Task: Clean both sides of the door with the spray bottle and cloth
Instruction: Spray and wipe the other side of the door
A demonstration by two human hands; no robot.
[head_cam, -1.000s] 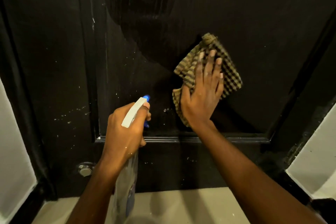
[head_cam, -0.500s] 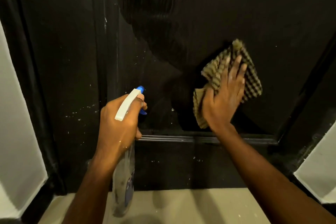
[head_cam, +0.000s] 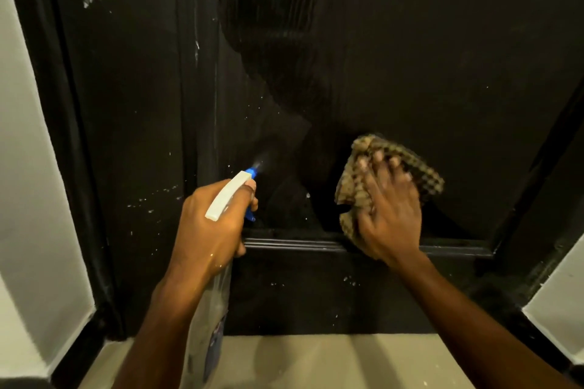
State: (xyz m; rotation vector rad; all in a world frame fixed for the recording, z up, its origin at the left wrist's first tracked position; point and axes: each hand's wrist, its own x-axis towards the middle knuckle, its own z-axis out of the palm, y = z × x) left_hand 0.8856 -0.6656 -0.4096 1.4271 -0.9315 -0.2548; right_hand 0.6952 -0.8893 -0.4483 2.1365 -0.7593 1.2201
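Left grip [head_cam: 208, 230] clamped round the neck of the spray bottle [head_cam: 228, 196], probably light and wet-slick, misting the black door [head_cam: 410, 57], while the right grip [head_cam: 392, 218], fingers spread, presses the soft, limp cloth [head_cam: 354, 189] against its lower panel.

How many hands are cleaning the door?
2. The left hand grips the spray bottle, nozzle toward the door. The right hand presses the checked cloth against the door, just above the bottom moulding.
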